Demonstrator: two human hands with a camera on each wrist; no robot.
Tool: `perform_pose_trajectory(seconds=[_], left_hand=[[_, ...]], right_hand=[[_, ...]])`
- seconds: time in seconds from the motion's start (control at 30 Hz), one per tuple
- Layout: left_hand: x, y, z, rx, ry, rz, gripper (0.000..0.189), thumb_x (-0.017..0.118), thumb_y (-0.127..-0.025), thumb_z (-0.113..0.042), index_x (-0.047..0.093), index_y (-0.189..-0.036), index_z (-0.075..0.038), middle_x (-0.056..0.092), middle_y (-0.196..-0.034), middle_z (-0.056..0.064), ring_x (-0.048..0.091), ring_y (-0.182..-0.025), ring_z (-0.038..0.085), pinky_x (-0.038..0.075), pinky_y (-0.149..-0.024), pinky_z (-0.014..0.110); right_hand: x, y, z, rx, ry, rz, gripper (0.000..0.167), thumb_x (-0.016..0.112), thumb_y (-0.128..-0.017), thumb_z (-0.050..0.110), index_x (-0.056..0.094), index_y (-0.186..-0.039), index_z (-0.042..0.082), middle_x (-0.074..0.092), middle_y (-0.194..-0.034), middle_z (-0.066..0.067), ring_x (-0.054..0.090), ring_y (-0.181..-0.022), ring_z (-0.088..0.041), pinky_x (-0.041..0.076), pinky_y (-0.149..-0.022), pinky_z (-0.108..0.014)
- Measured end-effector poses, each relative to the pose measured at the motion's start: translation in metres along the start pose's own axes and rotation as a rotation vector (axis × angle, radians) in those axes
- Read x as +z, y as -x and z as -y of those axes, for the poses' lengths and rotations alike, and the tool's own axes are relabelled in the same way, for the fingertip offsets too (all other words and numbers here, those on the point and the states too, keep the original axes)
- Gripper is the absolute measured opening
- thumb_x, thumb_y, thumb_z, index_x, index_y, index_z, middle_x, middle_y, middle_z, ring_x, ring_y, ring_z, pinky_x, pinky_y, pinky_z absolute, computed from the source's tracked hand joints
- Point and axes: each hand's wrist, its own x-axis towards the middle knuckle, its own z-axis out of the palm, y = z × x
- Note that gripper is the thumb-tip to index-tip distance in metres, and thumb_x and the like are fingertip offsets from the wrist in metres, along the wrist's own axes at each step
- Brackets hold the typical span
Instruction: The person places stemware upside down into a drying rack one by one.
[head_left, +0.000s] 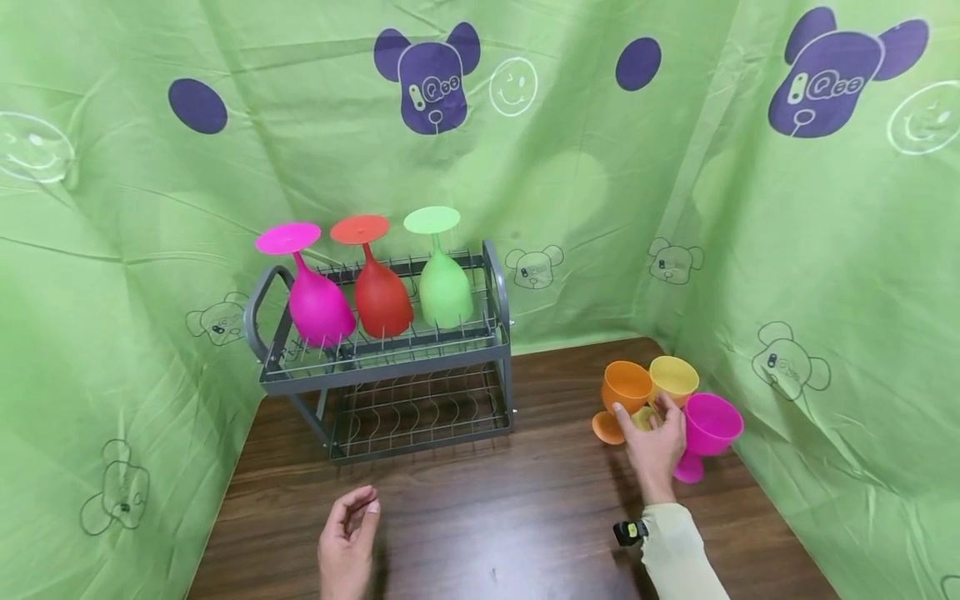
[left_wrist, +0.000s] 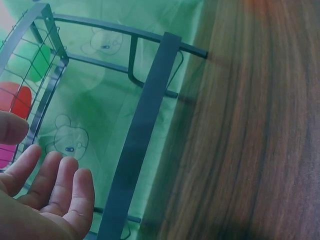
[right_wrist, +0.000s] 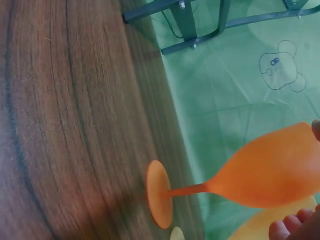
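Note:
My right hand (head_left: 657, 442) reaches among three upright wine glasses at the table's right. Its thumb is right at the bowl of the orange wine glass (head_left: 627, 385), and its bent fingers overlap the yellow wine glass (head_left: 674, 379). A magenta wine glass (head_left: 712, 425) stands beside the hand. In the right wrist view, the orange wine glass (right_wrist: 265, 170) has its foot on the table, with fingertips (right_wrist: 292, 224) below its bowl and a gap between. My left hand (head_left: 347, 542) is loosely curled and holds nothing, in front of the dark two-tier rack (head_left: 386, 367).
Upside down on the rack's upper tier are a magenta wine glass (head_left: 318, 308), a red one (head_left: 382, 300) and a light green one (head_left: 446, 292). The lower wire tier (head_left: 420, 412) sits just above the wooden table (head_left: 480, 517). Green printed cloth (head_left: 562, 183) walls the table in.

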Motion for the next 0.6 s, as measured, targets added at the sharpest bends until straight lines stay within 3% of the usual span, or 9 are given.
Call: perform_pose_trajectory(seconds=[0.2, 0.33, 0.6], left_hand=[[0.0, 0.003, 0.003, -0.014, -0.006, 0.013, 0.024, 0.067, -0.099, 0.007, 0.067, -0.123, 0.005, 0.073, -0.108, -0.014, 0.067, -0.1, -0.002, 0.057, -0.082, 0.009], [0.002, 0.005, 0.005, -0.018, -0.006, 0.03, 0.025, 0.067, -0.098, 0.008, 0.067, -0.123, 0.005, 0.072, -0.108, -0.014, 0.066, -0.1, -0.003, 0.057, -0.082, 0.01], [0.002, 0.008, 0.003, -0.044, -0.029, 0.012, 0.022, 0.068, -0.099, 0.003, 0.068, -0.122, 0.003, 0.072, -0.108, -0.013, 0.066, -0.099, -0.002, 0.058, -0.081, 0.012]], right_hand=[[0.015, -0.005, -0.011, -0.046, 0.013, -0.072, 0.091, 0.1, -0.073, 0.034, 0.054, -0.147, 0.01, 0.058, -0.141, -0.012, 0.056, -0.133, -0.026, 0.051, -0.115, -0.051], [0.02, -0.005, -0.016, -0.059, 0.007, -0.101, 0.087, 0.099, -0.073, 0.029, 0.056, -0.146, 0.01, 0.059, -0.139, -0.012, 0.057, -0.13, -0.024, 0.052, -0.111, -0.054], [0.028, -0.005, -0.013, -0.069, 0.029, -0.093, 0.086, 0.099, -0.074, 0.031, 0.056, -0.145, 0.01, 0.059, -0.139, -0.013, 0.057, -0.128, -0.025, 0.053, -0.108, -0.052]])
